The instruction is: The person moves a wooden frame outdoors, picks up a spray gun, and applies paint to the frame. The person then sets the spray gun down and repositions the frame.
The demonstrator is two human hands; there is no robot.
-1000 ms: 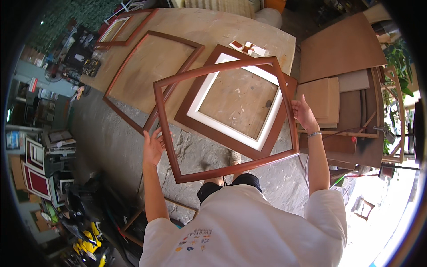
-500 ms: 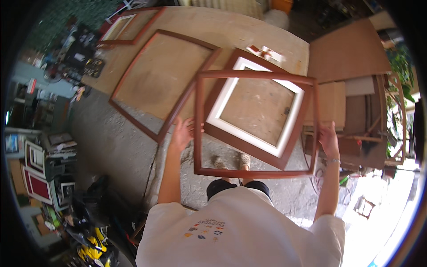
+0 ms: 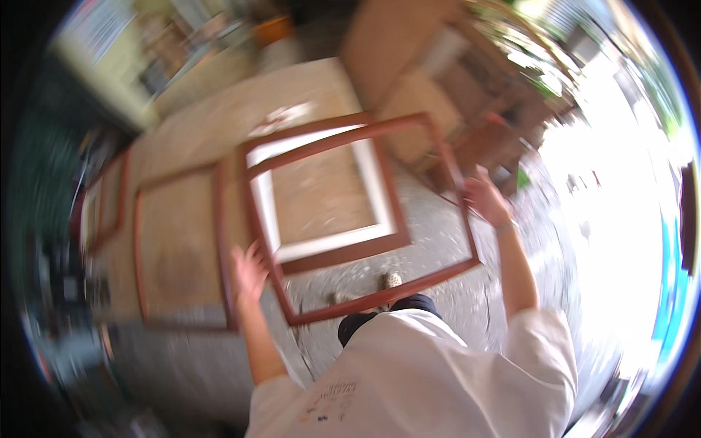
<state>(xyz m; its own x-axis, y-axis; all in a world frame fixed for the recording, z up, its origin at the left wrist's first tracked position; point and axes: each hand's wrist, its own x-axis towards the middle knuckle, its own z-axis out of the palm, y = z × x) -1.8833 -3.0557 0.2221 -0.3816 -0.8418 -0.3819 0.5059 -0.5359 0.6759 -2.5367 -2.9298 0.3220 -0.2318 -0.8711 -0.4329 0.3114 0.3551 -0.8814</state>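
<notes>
Between my two hands a reddish-brown empty picture frame point(image 3: 380, 293) is held up, tilted, in front of the table. My left hand point(image 3: 250, 274) is at its left side with the fingers somewhat spread and blurred. At its right side my right hand point(image 3: 487, 198) grips the bar. Seen partly through the held frame, a wider brown frame point(image 3: 394, 204) with a white inner border point(image 3: 376, 179) lies over the table's near edge. To the left lies a thin brown frame point(image 3: 218, 233), close to my left hand.
The tan tabletop point(image 3: 182, 139) also bears a smaller brown frame point(image 3: 123, 197) at the far left and small white and brown pieces point(image 3: 285, 117) at the back. Brown boards point(image 3: 387, 51) stand at the back right. Grey concrete floor point(image 3: 438, 306) lies around my feet.
The view has swung to the right, so the table and its frames appear farther left and turned. Both hands still hold the picture frame, which now tilts with its right side higher.
</notes>
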